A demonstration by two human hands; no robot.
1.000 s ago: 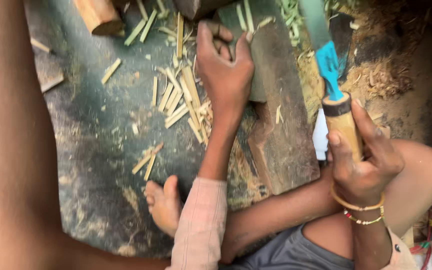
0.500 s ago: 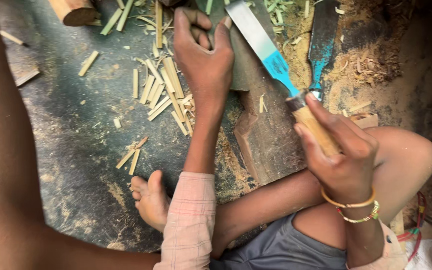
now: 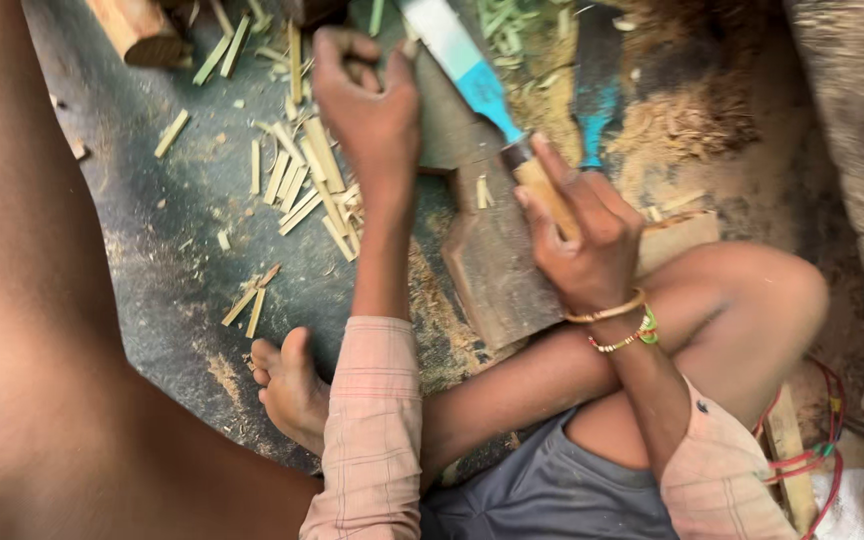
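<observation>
My left hand (image 3: 367, 100) reaches forward with its fingers pinched on a thin bamboo piece at the top of a dark wooden block (image 3: 497, 270); the piece is mostly hidden by the fingers. My right hand (image 3: 582, 235) grips the pale wooden handle of a knife (image 3: 462, 55). Its white and blue blade slants up and to the left, and the blade's tip lies close to my left fingers. Several split bamboo sticks (image 3: 302, 185) lie scattered on the dark floor to the left of my left arm.
My bare foot (image 3: 292, 385) rests on the floor below the sticks, and my left leg (image 3: 32, 300) fills the left side. A log end (image 3: 132, 25) lies top left. A second blue tool (image 3: 597, 110) and sawdust (image 3: 692, 120) lie right of the block. A red cord (image 3: 832, 420) lies bottom right.
My right hand has swung the knife from upright at the right over to the left, so the blade now slants toward my left fingers. My left hand keeps its grip on the block.
</observation>
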